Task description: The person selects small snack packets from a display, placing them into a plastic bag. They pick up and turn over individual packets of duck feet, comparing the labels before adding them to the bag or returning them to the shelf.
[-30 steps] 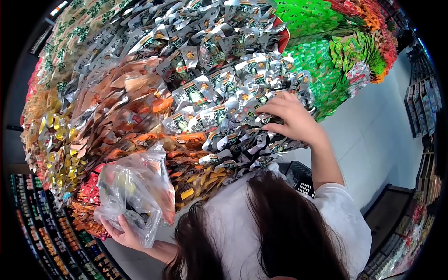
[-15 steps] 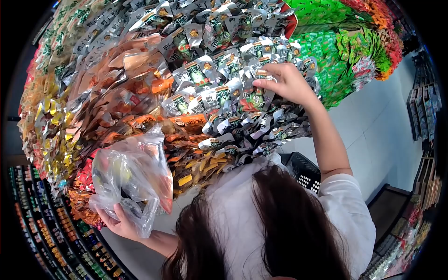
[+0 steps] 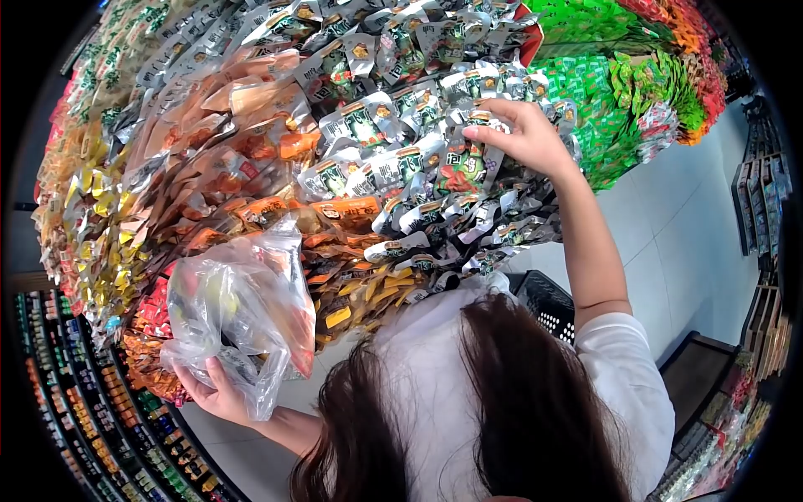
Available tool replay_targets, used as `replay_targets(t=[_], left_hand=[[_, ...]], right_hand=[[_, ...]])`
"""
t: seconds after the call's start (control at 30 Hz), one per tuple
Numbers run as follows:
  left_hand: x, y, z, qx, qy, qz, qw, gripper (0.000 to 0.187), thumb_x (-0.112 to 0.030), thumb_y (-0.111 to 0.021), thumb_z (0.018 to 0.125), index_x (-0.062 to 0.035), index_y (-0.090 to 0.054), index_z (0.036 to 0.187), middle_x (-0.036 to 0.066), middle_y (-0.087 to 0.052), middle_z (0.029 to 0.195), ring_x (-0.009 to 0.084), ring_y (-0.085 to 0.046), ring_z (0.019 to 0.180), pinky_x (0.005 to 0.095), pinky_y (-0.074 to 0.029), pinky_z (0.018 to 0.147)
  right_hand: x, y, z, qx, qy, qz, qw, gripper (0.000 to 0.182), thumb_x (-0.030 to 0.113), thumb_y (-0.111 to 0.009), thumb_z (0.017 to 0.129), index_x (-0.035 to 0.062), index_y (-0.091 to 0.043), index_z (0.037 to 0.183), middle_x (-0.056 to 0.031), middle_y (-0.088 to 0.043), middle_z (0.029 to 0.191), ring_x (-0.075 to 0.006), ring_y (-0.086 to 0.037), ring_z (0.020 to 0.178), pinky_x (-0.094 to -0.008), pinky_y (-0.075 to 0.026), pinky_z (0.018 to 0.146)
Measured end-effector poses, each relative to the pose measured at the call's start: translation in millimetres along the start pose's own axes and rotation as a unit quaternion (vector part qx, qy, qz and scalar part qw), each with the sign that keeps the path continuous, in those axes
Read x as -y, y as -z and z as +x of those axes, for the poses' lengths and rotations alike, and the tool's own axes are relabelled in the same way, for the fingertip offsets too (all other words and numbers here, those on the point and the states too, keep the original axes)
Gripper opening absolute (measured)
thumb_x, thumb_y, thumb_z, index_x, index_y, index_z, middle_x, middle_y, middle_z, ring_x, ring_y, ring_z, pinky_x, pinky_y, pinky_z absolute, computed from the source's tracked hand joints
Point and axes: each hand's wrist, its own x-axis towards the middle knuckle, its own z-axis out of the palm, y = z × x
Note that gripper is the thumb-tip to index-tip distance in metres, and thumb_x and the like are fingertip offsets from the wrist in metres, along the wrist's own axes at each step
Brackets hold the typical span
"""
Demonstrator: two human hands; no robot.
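Note:
At lower left, my left hand (image 3: 219,393) grips a clear plastic bag (image 3: 242,309); the bag stands puffed up, with something reddish and yellow seen through it. My right hand (image 3: 523,140) is over the heap of silver-and-green snack packets (image 3: 364,125). Its thumb and fingers are curved with a gap between them. Just under the thumb lies one packet with a red picture and dark print (image 3: 464,170). Whether the fingertips touch it is hard to tell.
Orange-brown packets (image 3: 259,117) are piled left of the silver ones, and bright green packets (image 3: 585,100) at upper right. A black perforated crate (image 3: 544,301) stands beside my body. Shelves of small goods (image 3: 92,393) curve along the lower left. Pale floor tiles (image 3: 669,226) show at right.
My right hand's thumb and fingers have spread from their closer hold on the red-pictured packet. The view has shifted slightly; the left hand still has the bag.

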Motion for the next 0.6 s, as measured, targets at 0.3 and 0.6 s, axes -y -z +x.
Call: replay_targets(t=[0.3, 0.6], left_hand=[[0.2, -0.5, 0.6, 0.006, -0.006, -0.002, 1.0, 0.052, -0.005, -0.058, 0.083, 0.0044, -0.036, 0.129, 0.015, -0.045, 0.126, 0.02, -0.048, 0.108, 0.03, -0.037, 0.093], [4.3, 2.6, 1.0, 0.005, -0.012, -0.005, 1.0, 0.053, -0.005, -0.058, 0.083, 0.0044, -0.035, 0.129, 0.016, -0.046, 0.125, 0.0204, -0.049, 0.107, 0.0304, -0.037, 0.092]], right_hand=[[-7.1, -2.9, 0.5, -0.046, 0.078, -0.04, 0.995, 0.042, 0.036, -0.064, 0.077, -0.0011, -0.062, 0.097, -0.0132, -0.064, 0.077, -0.0198, -0.056, 0.064, -0.0299, -0.044, 0.061], [6.3, -1.5, -6.7, -0.063, 0.116, -0.071, 0.989, 0.033, 0.029, -0.062, 0.079, -0.0002, -0.061, 0.095, -0.0155, -0.063, 0.08, -0.0252, -0.059, 0.068, -0.032, -0.045, 0.062]])
